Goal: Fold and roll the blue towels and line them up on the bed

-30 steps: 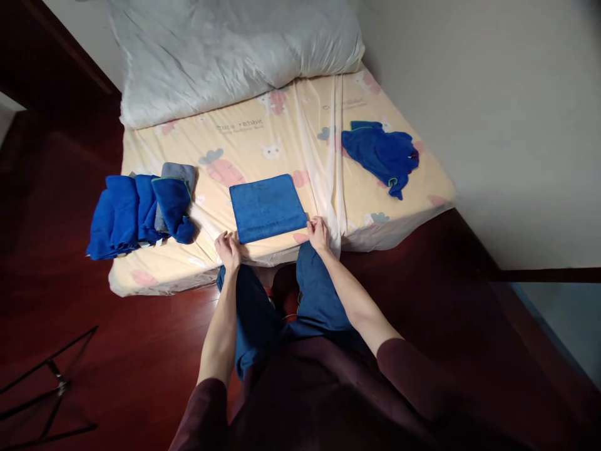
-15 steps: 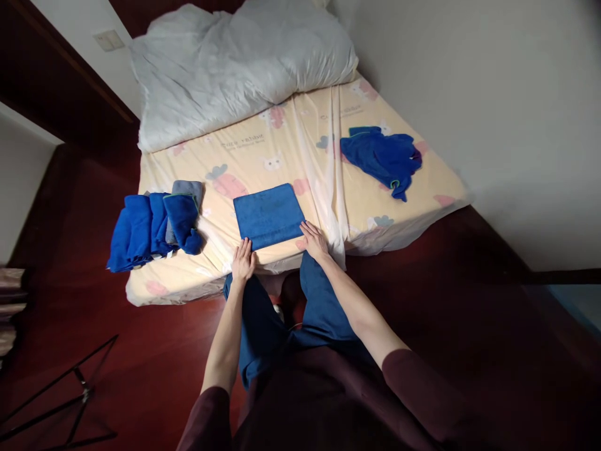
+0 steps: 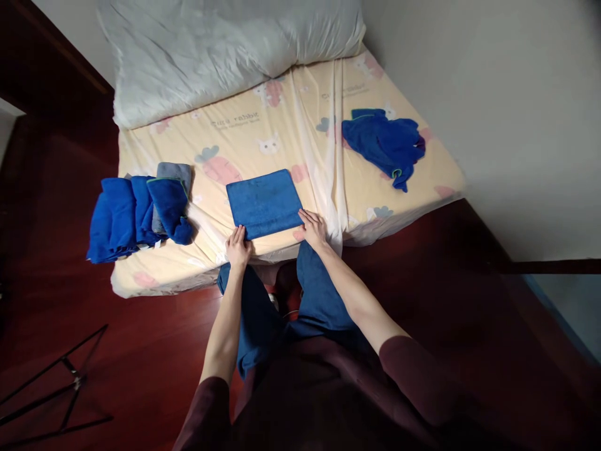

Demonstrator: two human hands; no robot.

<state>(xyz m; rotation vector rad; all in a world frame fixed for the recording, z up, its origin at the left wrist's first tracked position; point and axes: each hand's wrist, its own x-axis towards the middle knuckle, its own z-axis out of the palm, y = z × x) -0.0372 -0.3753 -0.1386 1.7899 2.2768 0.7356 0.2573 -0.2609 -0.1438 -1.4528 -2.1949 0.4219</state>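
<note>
Head view: a folded blue towel (image 3: 263,203) lies flat near the front edge of the bed (image 3: 300,144), on a yellow sheet printed with rabbits. The left hand (image 3: 238,245) rests with fingers spread flat at the towel's near left corner, gripping nothing. The right hand (image 3: 313,228) lies open at the near right corner, fingertips touching the edge. A stack of folded towels (image 3: 138,210) sits well to the left, a crumpled blue cloth (image 3: 384,144) well to the right, a white duvet (image 3: 225,50) behind
</note>
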